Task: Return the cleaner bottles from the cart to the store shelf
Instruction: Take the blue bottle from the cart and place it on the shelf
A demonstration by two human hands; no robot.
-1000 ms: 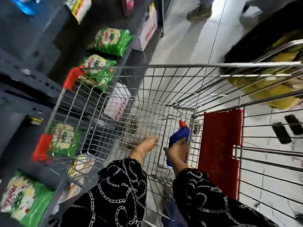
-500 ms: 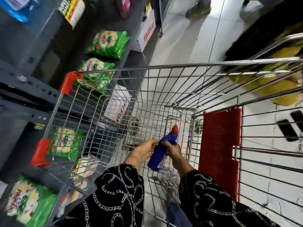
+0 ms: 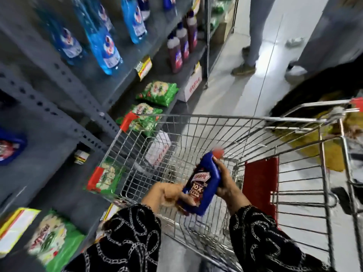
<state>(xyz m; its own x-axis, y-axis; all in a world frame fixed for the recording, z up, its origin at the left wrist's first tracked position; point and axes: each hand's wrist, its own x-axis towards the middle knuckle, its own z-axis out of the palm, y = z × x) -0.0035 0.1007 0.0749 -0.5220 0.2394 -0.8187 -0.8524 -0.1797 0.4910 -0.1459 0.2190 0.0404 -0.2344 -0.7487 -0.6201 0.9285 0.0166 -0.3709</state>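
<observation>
Store shelf left of hands; left hand and right hand grasp cleaner bottle above cart. Next: carry it leftward to shelf.

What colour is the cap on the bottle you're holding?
Red, on the blue bottle; the cap is blurred but shows in the head view.

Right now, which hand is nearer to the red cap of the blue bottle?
Right. The right hand grips the blue bottle's upper side, fingertips just below the red cap; the left hand holds the bottom end.
</observation>
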